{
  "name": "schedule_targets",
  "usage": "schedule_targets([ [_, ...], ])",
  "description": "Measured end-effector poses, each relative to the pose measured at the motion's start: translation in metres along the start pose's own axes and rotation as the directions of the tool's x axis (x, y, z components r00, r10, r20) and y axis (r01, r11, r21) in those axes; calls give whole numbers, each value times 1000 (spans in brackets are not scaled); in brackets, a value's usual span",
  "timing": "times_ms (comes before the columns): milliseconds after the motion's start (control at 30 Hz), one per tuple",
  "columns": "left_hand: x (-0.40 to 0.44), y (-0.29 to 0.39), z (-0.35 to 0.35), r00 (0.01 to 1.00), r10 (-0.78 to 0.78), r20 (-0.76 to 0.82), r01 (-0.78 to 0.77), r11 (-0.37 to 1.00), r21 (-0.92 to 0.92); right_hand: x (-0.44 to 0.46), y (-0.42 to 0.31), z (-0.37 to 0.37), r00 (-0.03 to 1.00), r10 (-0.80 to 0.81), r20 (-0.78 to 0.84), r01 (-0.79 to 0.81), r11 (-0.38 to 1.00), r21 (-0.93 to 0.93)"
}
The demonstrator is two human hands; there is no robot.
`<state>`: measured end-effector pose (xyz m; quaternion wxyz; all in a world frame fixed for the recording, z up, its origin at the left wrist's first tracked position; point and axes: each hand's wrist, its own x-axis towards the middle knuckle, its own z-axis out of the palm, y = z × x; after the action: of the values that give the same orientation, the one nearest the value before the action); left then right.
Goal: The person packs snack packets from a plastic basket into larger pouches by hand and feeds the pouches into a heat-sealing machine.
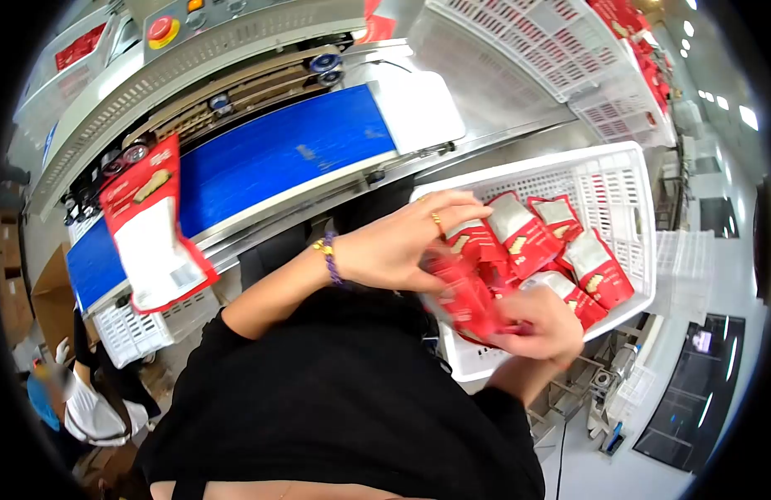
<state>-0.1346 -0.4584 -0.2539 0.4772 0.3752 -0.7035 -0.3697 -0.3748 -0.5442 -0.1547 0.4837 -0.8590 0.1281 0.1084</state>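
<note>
Centre-right: right hand (542, 323) grips a blurred red pouch (465, 293); left hand (395, 247) adjoins it, hold unclear; white basket (643, 208) of packets (531, 240) lies beneath

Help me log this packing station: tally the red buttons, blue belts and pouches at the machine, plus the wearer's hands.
Red button: 1
Blue belt: 1
Pouch at the machine: 1
Hands, left hand and right hand: 2
Total: 5
</note>
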Motion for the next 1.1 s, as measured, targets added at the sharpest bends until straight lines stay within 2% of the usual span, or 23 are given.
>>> schedule_targets([
  [33, 3, -6, 0, 997, 73, -28, -75, 993, -86, 20, 7, -8, 985, -127, 119, 128, 992, 1],
  [100, -1, -20, -12, 965, 78, 252, 28, 920, -392, 39, 11, -20, 983, -176, 54, 172, 983, 70],
  [167, -21, 3, -21, 998, -46, -41, 35, 973, -230, 44, 9, -20, 965, -217, -146, 248, 937, 247],
  [200, -30, 4, -21, 970, -198, -141, 143, 934, -326, 43, 17, -10, 932, -88, -352, 298, 738, 605],
  [233, -36, 5, -21, 907, -353, -228, 232, 874, -427, 53, 35, -8, 866, -157, -474, 483, 505, 715],
  [300, -36, 4, -17, 772, -446, -453, 144, 816, -559, 58, 42, 7, 705, 0, -709, 604, 522, 602],
  [333, -36, -2, -19, 742, -494, -453, 163, 788, -593, 56, 68, 24, 721, 47, -691, 527, 610, 591],
  [367, -37, -9, -21, 707, -544, -451, 179, 755, -631, 79, 55, 36, 678, 106, -728, 481, 685, 548],
  [400, -36, -10, -25, 697, -542, -469, 165, 758, -631, 89, 61, 45, 646, 210, -734, 397, 729, 558],
  [433, -35, -10, -30, 748, -508, -427, 154, 759, -633, 97, 71, 50, 596, 313, -740, 311, 759, 572],
  [467, -34, -9, -34, 794, -474, -382, 146, 757, -637, 104, 77, 50, 610, 309, -730, 305, 759, 576],
  [500, -28, 1, -38, 822, -421, -383, 26, 700, -714, 111, 82, 45, 529, 334, -780, 430, 687, 586],
  [533, -30, -11, -49, 788, -511, -343, 253, 777, -577, 120, 86, 40, 455, 370, -810, 543, 605, 582],
  [567, -35, -27, -59, 723, -611, -322, 476, 779, -409, 125, 90, 35, 505, 361, -784, 601, 504, 620],
  [600, -32, -34, -58, 763, -428, -485, 223, 878, -423, 134, 100, 30, 521, 358, -775, 557, 545, 626],
  [633, -23, -53, -58, 702, -276, -657, 181, 961, -211, 145, 109, 24, 538, 348, -768, 513, 587, 626],
  [700, -28, -92, -71, 527, -305, -793, 442, 896, -51, 173, 112, 8, 454, 330, -827, 356, 784, 508],
  [800, -15, -117, -67, 343, -389, -855, 348, 898, -269, 201, 138, -25, 479, 238, -845, 227, 896, 381],
  [833, -12, -121, -71, 377, -293, -879, 360, 920, -152, 214, 136, -32, 464, 256, -848, 381, 807, 452],
  [900, 1, -120, -78, 344, -633, -694, 199, 771, -604, 222, 156, -52, 478, 254, -841, 359, 817, 451],
  [933, 10, -125, -82, 306, -709, -635, 151, 695, -703, 224, 161, -62, 469, 248, -848, 307, 854, 419],
  [1033, 24, -141, -97, 301, -771, -560, 73, 605, -793, 236, 171, -83, 508, 240, -827, 325, 836, 442],
  [1100, 24, -145, -107, 278, -776, -566, 80, 606, -791, 246, 173, -92, 556, 235, -798, 297, 840, 454],
])
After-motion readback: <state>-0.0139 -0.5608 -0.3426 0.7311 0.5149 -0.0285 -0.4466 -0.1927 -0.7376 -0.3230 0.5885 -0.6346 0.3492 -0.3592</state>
